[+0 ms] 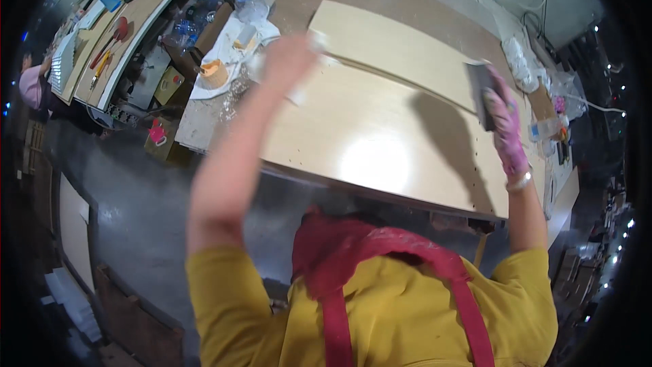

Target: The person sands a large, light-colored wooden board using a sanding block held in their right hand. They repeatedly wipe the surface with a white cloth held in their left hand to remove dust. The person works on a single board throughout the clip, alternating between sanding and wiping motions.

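Note:
My right hand, in a pink patterned glove, grips a dark grey sanding block upright above the right part of the pale board. My bare left hand is smeared by motion over the board's left end. White cloth shows around its blurred fingers, which I cannot see singly. Under both hands lies a wide, smooth pale board with small dark holes near its right end. Along its far side is a narrower pale board. My right arm's shadow falls across the wide board.
Left on the bench, an orange tub and a clear blue-tinted bottle stand on or by a white rag. Crumpled clear plastic lies at the right edge. Another bench with tools stands far left, beside a person.

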